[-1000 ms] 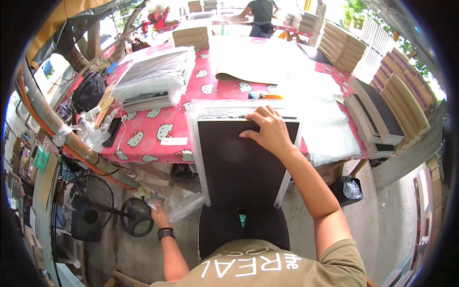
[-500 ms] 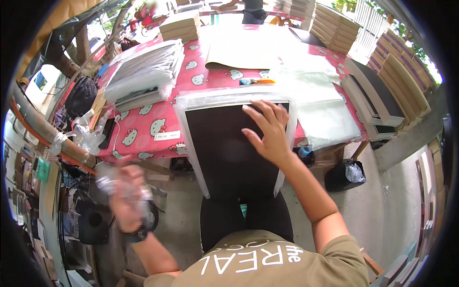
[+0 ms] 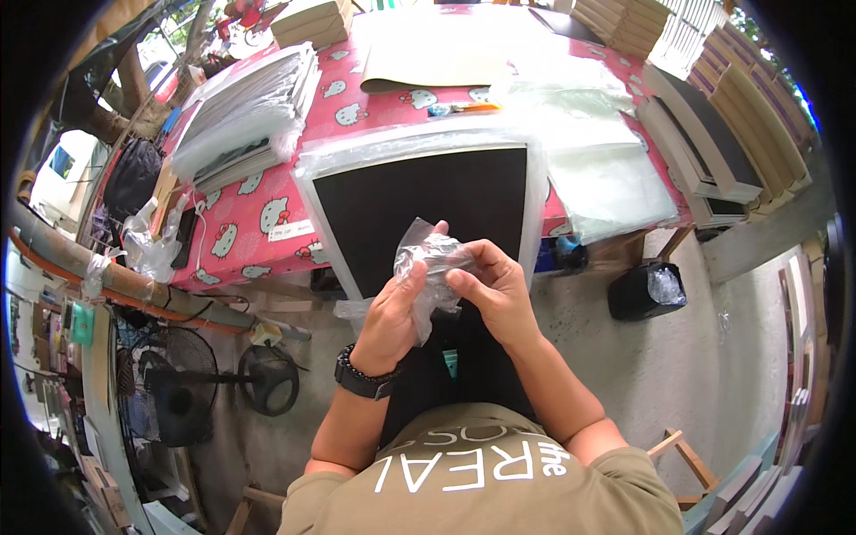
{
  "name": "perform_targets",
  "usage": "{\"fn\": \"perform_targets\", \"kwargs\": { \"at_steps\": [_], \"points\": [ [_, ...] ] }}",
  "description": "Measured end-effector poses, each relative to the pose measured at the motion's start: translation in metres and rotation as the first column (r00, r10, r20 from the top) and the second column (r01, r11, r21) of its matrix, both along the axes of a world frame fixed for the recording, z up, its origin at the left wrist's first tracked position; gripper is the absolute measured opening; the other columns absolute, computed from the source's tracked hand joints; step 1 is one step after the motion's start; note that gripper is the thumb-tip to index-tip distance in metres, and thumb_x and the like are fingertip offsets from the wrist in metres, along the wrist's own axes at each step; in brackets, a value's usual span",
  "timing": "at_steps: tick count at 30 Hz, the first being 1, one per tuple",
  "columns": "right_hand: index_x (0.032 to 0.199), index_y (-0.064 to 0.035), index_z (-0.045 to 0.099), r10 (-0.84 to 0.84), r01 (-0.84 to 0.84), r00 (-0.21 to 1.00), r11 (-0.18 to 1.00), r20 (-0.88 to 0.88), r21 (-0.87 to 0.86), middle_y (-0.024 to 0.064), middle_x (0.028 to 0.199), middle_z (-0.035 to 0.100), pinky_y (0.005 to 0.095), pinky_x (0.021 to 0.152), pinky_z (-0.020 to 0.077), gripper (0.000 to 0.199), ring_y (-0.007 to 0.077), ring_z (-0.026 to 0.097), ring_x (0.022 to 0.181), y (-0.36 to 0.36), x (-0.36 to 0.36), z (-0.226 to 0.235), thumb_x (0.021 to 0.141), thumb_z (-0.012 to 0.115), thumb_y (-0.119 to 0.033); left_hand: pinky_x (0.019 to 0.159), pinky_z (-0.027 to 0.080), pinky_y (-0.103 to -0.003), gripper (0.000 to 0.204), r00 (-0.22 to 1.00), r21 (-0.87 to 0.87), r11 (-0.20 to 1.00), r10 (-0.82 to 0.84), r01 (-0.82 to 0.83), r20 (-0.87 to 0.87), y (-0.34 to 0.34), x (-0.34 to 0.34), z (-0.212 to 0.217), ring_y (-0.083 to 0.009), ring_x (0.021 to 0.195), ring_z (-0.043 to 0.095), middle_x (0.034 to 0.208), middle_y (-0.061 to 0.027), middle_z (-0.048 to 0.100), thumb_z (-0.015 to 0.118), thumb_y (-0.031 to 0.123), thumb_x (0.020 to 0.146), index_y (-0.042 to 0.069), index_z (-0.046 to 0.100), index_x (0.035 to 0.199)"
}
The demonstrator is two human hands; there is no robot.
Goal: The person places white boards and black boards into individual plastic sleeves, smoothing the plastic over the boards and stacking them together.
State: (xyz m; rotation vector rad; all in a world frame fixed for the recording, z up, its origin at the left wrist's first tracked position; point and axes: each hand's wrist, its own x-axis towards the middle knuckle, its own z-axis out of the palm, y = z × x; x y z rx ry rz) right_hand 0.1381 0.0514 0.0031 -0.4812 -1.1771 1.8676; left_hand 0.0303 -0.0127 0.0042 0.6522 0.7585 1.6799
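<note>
A crumpled piece of clear plastic is between my two hands, above my lap. My left hand, with a black watch on the wrist, is closed around its left side. Thumb and fingers of my right hand pinch the right side of the same plastic. Just beyond them a large flat black panel, edged by a clear plastic sleeve, leans from the table edge toward my lap. My hands and the crumpled plastic hide its lower part.
The pink patterned table holds a stack of plastic-wrapped sheets at left, a cutter with an orange handle, and clear plastic bags at right. A black bin and a fan stand below.
My left hand has come in from the far left with the crumpled plastic. My right hand has left the black panel and now grips the plastic too.
</note>
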Motion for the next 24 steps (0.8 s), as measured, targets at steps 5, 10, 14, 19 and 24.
{"fn": "perform_targets", "kwargs": {
  "at_steps": [5, 10, 14, 19, 24],
  "points": [
    [0.076, -0.0002, 0.057, -0.022, -0.004, 0.987, 0.987, 0.161, 0.161, -0.003, 0.062, 0.051, 0.0171, 0.049, 0.0346, 0.012, 0.0021, 0.042, 0.057, 0.007, -0.002, -0.018, 0.079, 0.06, -0.011, 0.073, 0.046, -0.025, 0.026, 0.998, -0.068, 0.996, 0.051, -0.054, -0.042, -0.003, -0.007, -0.001, -0.0129, 0.079, 0.057, 0.091, -0.0082, 0.059, 0.053, 0.014, 0.082, -0.003, 0.054, 0.101],
    [0.077, 0.0005, 0.057, -0.172, 0.081, 0.94, 0.952, 0.296, 0.294, -0.0026, 0.06, 0.051, 0.0173, 0.046, 0.0344, 0.013, 0.0019, 0.041, 0.054, -0.002, -0.004, -0.016, 0.08, 0.059, -0.012, 0.064, 0.046, -0.022, 0.017, 0.986, -0.142, 0.976, 0.158, -0.164, -0.053, 0.001, -0.01, -0.012, -0.0104, 0.07, 0.057, 0.081, -0.0061, 0.061, 0.058, 0.014, 0.08, -0.001, 0.06, 0.087],
    [0.078, 0.0002, 0.055, -0.32, 0.141, 0.885, 0.876, 0.338, 0.461, 0.0031, 0.056, 0.052, 0.0205, 0.045, 0.0372, 0.011, 0.0048, 0.043, 0.051, -0.006, -0.003, -0.018, 0.08, 0.058, -0.01, 0.055, 0.04, -0.019, 0.018, 0.954, -0.15, 0.945, 0.273, -0.291, -0.126, 0.004, -0.003, -0.015, -0.0054, 0.06, 0.05, 0.07, 0.0005, 0.058, 0.058, 0.022, 0.082, 0.005, 0.059, 0.078],
    [0.078, -0.0002, 0.054, -0.312, 0.072, 0.873, 0.843, 0.376, 0.532, 0.009, 0.055, 0.051, 0.0237, 0.045, 0.0391, 0.012, 0.0093, 0.046, 0.048, -0.013, -0.01, -0.021, 0.082, 0.055, -0.012, 0.057, 0.042, -0.021, 0.021, 0.974, -0.11, 0.972, 0.217, -0.21, 0.06, -0.003, -0.006, -0.022, -0.0063, 0.061, 0.051, 0.07, 0.0008, 0.056, 0.054, 0.025, 0.084, 0.006, 0.055, 0.075],
    [0.076, -0.0009, 0.053, -0.288, 0.082, 0.87, 0.885, 0.4, 0.459, 0.0044, 0.052, 0.048, 0.0228, 0.043, 0.0368, 0.016, 0.0083, 0.042, 0.046, -0.008, -0.009, -0.023, 0.084, 0.053, -0.015, 0.066, 0.045, -0.022, 0.02, 0.975, -0.139, 0.979, 0.171, -0.152, 0.144, -0.019, -0.008, -0.013, -0.0102, 0.07, 0.056, 0.075, -0.0023, 0.059, 0.053, 0.024, 0.084, 0.007, 0.055, 0.075]
  ]
}}
